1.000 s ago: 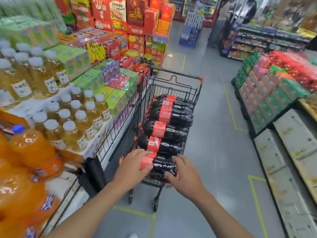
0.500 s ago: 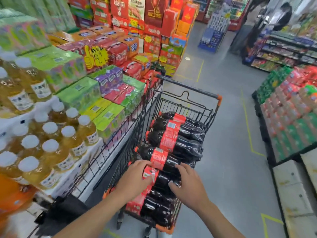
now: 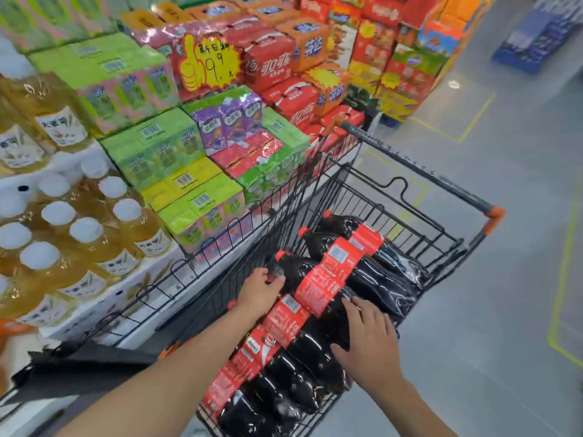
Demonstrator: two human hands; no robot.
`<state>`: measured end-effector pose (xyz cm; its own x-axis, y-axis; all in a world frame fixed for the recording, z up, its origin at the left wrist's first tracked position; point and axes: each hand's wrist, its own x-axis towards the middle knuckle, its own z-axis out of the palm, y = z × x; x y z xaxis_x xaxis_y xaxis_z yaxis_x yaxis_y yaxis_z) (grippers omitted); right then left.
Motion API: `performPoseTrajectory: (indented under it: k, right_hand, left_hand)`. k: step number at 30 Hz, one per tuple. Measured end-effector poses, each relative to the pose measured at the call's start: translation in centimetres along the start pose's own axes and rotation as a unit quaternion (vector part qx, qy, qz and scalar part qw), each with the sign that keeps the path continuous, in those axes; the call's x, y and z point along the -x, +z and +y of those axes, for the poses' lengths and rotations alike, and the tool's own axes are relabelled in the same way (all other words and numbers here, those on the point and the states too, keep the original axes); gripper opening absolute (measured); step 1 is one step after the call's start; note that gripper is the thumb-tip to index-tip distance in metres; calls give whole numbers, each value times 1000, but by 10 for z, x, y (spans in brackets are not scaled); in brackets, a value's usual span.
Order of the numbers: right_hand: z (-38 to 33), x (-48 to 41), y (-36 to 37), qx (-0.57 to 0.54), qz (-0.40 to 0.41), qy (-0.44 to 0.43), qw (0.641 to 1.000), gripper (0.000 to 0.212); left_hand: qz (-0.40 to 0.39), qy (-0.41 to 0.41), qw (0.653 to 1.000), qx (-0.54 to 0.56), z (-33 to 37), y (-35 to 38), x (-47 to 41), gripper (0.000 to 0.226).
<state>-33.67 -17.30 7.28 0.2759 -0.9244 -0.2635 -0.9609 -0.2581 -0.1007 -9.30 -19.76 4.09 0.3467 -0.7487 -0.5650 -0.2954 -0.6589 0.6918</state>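
Observation:
Beside the shelves stands a black wire shopping cart (image 3: 419, 176) with orange corner caps. Several large cola bottles (image 3: 378, 279) with red labels lie side by side in it, caps toward the shelves. My left hand (image 3: 262, 293) is at the neck end of a middle cola bottle (image 3: 325, 332), fingers curled over its shoulder. My right hand (image 3: 367, 337) lies on the dark body of the same row. Its fingers are spread and rest on the plastic. The bottles' lower sides are hidden in the basket.
Left of the cart, a low wire fence (image 3: 220, 247) fronts shelves of yellow tea bottles (image 3: 85, 244), green drink cartons (image 3: 164, 152) and red boxes (image 3: 277, 64). Grey aisle floor (image 3: 489, 310) with yellow tape (image 3: 564, 272) lies to the right. A black cloth (image 3: 82, 370) hangs at the lower left.
The view has come closer over the cart. Both hands have shifted from the nearest bottle to one farther along the row, the left hand reaching its neck end.

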Motion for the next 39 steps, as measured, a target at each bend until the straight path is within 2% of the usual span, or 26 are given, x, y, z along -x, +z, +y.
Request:
performPoseTrajectory:
  k: [3,5,9,12,19,25,33,39]
  right_hand:
    - [16,-13,2,10,-17,7,1000,107]
    - [24,-20,0,12,-32,12,999,112]
    - [32,-32,-3,17,-43,4,999,118]
    - [33,-43,-4,18,-47,-7,999,123]
    - [30,-61,-3,38,-96,-8,995,132]
    - [28,-63,-3,42,-109,-1,993,143]
    - [28,-54,-11,39,-105,-3,994,132]
    - [12,-35,-28,45,-57,-11,997,130]
  left_hand:
    - [4,-50,996,75,16,14,-25,60]
    - [-20,-83,988,132,22,25,-45,54]
    - [-45,-154,953,255,24,46,-81,70]
    - [-39,-187,934,304,32,52,-87,80]
    - [1,-201,922,330,40,59,-94,57]
    - [9,-214,916,339,43,58,-89,48]
    - [20,-209,910,356,32,44,-76,49]
    - [12,-173,905,389,32,22,-51,45]
